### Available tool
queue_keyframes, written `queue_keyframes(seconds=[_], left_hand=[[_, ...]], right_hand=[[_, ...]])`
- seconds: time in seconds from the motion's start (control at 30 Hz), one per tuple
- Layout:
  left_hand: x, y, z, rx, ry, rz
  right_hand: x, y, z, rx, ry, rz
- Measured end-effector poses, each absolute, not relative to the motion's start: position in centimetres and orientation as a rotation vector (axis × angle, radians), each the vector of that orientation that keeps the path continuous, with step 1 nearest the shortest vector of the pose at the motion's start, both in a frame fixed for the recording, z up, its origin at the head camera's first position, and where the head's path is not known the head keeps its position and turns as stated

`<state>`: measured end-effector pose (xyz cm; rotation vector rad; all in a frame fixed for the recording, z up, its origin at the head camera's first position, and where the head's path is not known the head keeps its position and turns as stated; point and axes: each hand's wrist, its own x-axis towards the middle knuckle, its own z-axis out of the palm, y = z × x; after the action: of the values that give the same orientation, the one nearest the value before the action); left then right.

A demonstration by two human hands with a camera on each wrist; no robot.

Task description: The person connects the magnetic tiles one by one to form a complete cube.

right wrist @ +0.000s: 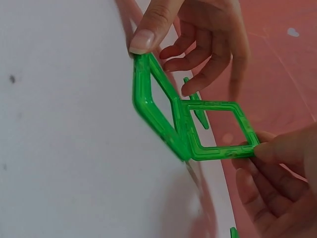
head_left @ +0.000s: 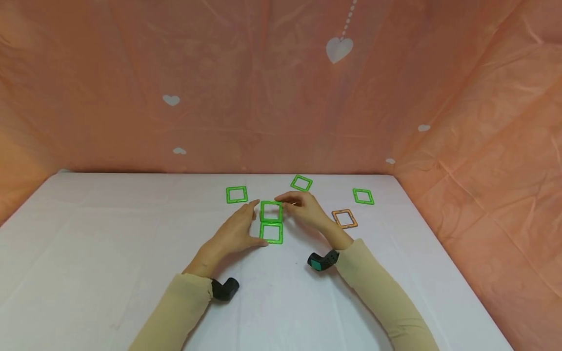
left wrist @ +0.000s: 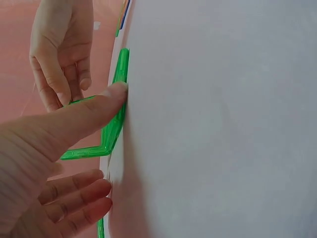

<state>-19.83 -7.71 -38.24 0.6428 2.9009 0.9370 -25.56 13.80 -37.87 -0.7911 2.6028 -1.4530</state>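
Observation:
Two green square-framed magnetic tiles meet edge to edge in front of me. The near tile [head_left: 274, 242] lies on the white table, and the far tile [right wrist: 220, 154] is tilted up from their shared edge. My left hand [head_left: 234, 234] is at their left, its thumb [left wrist: 116, 94] pressing on the near tile's border while the other fingers stay off it. From the right, my right hand [head_left: 305, 209] pinches the upper edge of the raised tile between thumb and fingers.
Loose green tiles lie farther back: one at left [head_left: 237, 187], one behind my right hand [head_left: 305, 178], one at right [head_left: 363, 190]. An orange tile [head_left: 341, 211] sits beside my right wrist. A pink-orange curtain [head_left: 263, 97] rises behind the table's far edge.

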Motion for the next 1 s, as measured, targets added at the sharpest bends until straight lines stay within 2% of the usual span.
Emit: queue_keyframes(seconds=[0.7,1.0], left_hand=[[-20.4,-7.6,-39.1,0.716,2.789,1.138],[-20.1,-7.6,-39.0,0.693,2.773,1.139]], right_hand=[[-25.9,14.3,-38.4,-0.805,2.589,-1.476],[-26.8,15.4,-38.7,-0.636,2.619,-1.51]])
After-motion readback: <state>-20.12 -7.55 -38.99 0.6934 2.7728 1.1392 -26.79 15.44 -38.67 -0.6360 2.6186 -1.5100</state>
